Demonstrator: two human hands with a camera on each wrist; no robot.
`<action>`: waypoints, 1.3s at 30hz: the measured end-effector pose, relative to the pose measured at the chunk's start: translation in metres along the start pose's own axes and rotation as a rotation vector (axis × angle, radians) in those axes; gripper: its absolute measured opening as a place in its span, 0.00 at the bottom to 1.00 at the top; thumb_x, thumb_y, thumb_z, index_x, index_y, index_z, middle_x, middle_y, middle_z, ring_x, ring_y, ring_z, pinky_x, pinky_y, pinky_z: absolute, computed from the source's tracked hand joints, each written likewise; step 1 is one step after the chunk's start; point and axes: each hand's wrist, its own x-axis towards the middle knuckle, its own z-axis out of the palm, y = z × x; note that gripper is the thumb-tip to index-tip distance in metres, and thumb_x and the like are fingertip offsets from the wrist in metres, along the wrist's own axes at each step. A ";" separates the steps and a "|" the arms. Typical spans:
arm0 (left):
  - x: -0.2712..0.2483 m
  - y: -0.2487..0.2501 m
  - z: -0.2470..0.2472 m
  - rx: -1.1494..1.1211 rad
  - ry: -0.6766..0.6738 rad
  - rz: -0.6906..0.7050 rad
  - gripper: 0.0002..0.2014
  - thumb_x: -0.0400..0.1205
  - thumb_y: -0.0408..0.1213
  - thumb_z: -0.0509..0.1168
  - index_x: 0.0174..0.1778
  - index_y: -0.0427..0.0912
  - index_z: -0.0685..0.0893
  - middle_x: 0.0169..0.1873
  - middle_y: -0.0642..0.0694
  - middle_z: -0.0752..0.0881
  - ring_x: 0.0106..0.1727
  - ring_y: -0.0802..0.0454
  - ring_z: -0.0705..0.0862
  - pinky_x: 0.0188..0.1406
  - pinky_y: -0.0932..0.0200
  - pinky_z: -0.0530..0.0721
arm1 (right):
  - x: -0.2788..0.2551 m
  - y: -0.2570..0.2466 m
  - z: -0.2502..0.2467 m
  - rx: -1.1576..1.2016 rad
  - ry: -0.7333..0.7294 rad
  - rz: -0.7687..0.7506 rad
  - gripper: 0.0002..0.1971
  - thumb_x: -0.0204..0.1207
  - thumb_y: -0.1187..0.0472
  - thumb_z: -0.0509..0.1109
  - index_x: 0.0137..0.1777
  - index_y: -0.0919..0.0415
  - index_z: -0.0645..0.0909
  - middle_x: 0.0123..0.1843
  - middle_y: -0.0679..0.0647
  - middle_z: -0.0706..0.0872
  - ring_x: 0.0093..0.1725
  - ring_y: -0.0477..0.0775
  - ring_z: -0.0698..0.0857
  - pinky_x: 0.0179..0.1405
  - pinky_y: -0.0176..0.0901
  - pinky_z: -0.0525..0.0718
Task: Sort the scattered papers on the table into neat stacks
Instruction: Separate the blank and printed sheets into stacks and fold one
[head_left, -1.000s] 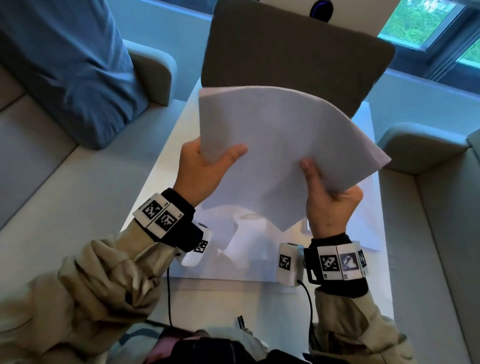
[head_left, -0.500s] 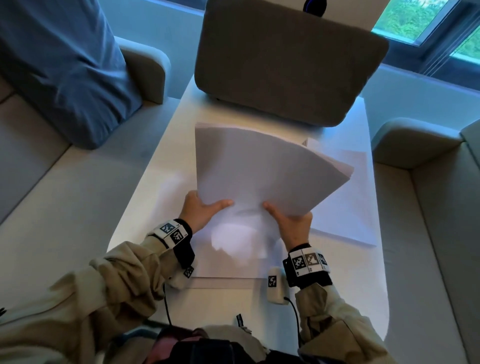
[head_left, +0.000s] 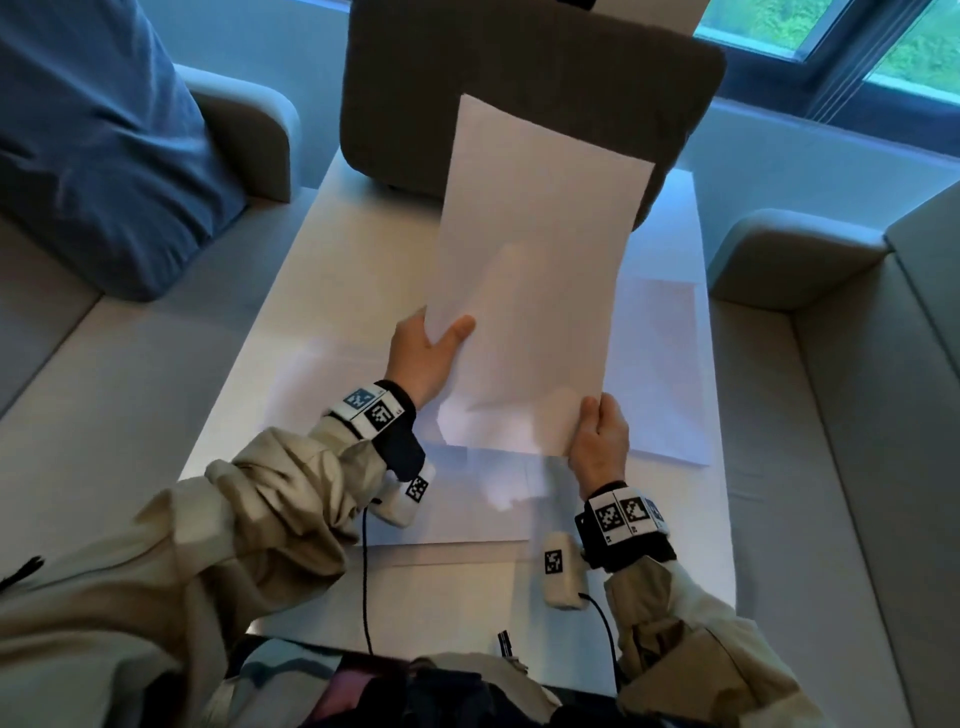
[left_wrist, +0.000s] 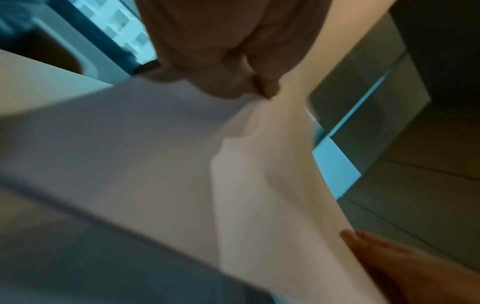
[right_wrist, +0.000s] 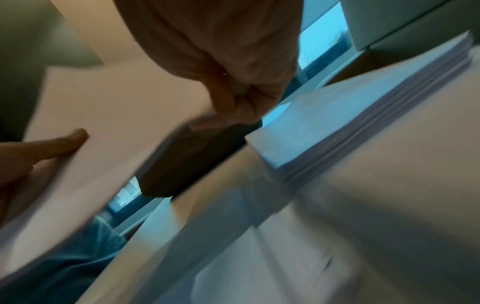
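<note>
Hands first: left hand pinches the near-left edge of a white paper sheaf; right hand grips its near-right corner. Sheaf held above the white table, long axis running away from the body; flat white paper stack just right, nearer the right hand.

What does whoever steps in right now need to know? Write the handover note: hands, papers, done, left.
Left hand: grips the left edge of the held sheets, thumb on top.
Right hand: grips their near right corner.
The held sheets are lifted above the white table, tilted away toward the grey cushion.
Done: one stack of paper lies on the table's right side, its edges roughly even.
Left: loose sheets overlap unevenly under and in front of the hands. The held sheets are not yet set down. Probably square them, lay them on a stack, then gather the rest.
</note>
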 end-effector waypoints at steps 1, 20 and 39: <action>0.002 0.000 0.013 0.046 -0.007 -0.004 0.22 0.84 0.41 0.64 0.72 0.36 0.72 0.62 0.51 0.77 0.65 0.53 0.77 0.59 0.66 0.73 | 0.006 0.001 -0.011 -0.032 0.027 -0.014 0.12 0.86 0.58 0.55 0.42 0.62 0.71 0.33 0.51 0.74 0.39 0.56 0.75 0.38 0.50 0.75; 0.000 -0.037 0.181 0.560 -0.271 -0.171 0.09 0.80 0.37 0.66 0.46 0.34 0.79 0.38 0.42 0.79 0.42 0.45 0.75 0.40 0.60 0.68 | 0.111 0.090 -0.142 -0.327 0.061 0.086 0.12 0.85 0.62 0.57 0.40 0.63 0.73 0.41 0.68 0.82 0.40 0.63 0.76 0.37 0.43 0.64; -0.002 -0.066 0.195 0.515 -0.112 -0.098 0.05 0.77 0.34 0.69 0.42 0.35 0.84 0.33 0.41 0.82 0.36 0.49 0.75 0.37 0.62 0.71 | 0.124 0.100 -0.134 -0.513 -0.067 0.102 0.15 0.86 0.61 0.53 0.59 0.74 0.74 0.53 0.75 0.84 0.54 0.74 0.82 0.48 0.54 0.75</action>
